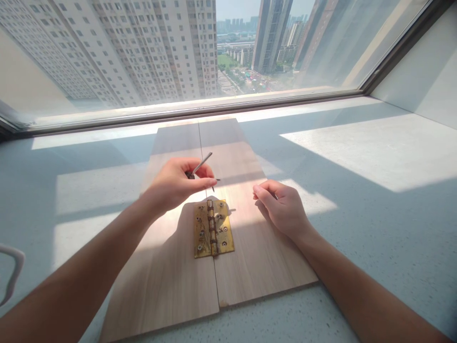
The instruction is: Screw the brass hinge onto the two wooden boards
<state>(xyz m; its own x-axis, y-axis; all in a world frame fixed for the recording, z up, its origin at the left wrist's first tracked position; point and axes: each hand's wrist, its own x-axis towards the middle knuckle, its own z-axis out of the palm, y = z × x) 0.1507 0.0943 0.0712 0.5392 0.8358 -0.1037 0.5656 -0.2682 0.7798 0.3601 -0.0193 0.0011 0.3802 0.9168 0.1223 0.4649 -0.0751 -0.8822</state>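
Note:
Two light wooden boards [250,257] lie side by side on a grey sill, joined by a worn brass hinge [213,228] with several screws in it. My left hand [176,183] hovers just above and behind the hinge, fingers pinched round a thin metal tool [202,163], perhaps a small screwdriver, whose shaft sticks up and to the right. My right hand [282,207] rests on the right board, to the right of the hinge. Its fingers are curled shut, and I cannot make out what, if anything, is in them.
The grey speckled sill [374,157] runs under a wide window [214,52] looking out on tall buildings. A wall [421,66] closes the right side. A white curved object [12,271] shows at the left edge.

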